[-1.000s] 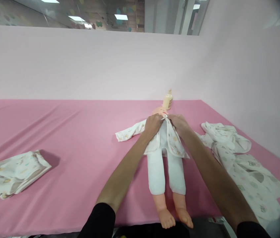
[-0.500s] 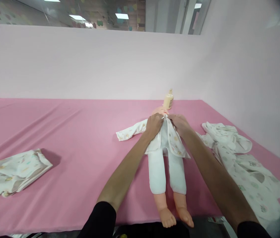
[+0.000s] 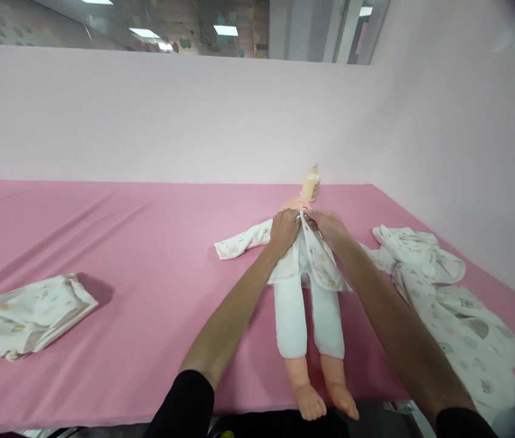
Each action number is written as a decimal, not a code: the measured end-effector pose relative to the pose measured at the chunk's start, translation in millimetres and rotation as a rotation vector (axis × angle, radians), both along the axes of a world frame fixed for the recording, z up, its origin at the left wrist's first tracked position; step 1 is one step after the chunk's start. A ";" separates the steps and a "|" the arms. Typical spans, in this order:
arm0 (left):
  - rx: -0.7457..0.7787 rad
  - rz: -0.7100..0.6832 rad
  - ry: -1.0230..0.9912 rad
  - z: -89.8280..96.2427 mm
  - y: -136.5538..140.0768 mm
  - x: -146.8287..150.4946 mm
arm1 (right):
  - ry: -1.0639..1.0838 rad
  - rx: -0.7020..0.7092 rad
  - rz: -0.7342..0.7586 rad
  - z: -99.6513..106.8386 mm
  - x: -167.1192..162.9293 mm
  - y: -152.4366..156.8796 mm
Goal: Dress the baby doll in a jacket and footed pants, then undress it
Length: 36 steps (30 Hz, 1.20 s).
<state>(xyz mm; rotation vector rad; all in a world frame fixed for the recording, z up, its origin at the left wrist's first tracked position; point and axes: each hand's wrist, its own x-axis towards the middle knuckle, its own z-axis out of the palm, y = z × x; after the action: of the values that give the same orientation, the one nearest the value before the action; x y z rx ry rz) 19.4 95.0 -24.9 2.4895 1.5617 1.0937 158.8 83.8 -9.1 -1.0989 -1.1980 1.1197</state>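
A baby doll (image 3: 290,322) lies on its back on the pink-covered table (image 3: 148,340), its feet toward me. It wears a white printed baby jacket (image 3: 325,261), which hangs open below the neck over the white body. Both my hands are at the collar. My left hand (image 3: 285,228) is closed on the jacket's left front edge near the neck. Opposite it, my right hand (image 3: 328,226) pinches the other front edge. The two edges meet between my fingers, where the fastening is too small to make out. Most of the doll's head is hidden behind my hands.
A pale yellow pump bottle (image 3: 311,184) stands beyond the doll's head. Folded printed cloth (image 3: 33,310) lies at the far left. More white printed baby clothes (image 3: 449,304) are heaped on the right, by the white wall (image 3: 170,115).
My right fingers have shifted slightly at the collar, toward the left hand. The doll and the other cloths stay where they were; the view has moved a little.
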 end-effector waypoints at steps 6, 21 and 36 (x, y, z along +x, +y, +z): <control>-0.046 -0.003 -0.168 0.6 -0.9 1.7 | 0.027 -0.045 -0.086 -3.1 -6.2 7.7; -0.439 -0.009 -0.801 13.1 -5.2 3.2 | -0.164 0.165 -0.160 -13.9 -14.1 4.7; -0.126 0.245 -0.034 8.6 -8.7 2.1 | -0.217 0.171 -0.166 -12.2 -16.4 2.6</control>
<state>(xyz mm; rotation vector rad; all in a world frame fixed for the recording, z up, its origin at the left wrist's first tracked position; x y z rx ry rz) 21.5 86.2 -16.3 2.2334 1.8999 1.0187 142.4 86.4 -21.4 -1.1855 -1.3187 0.7712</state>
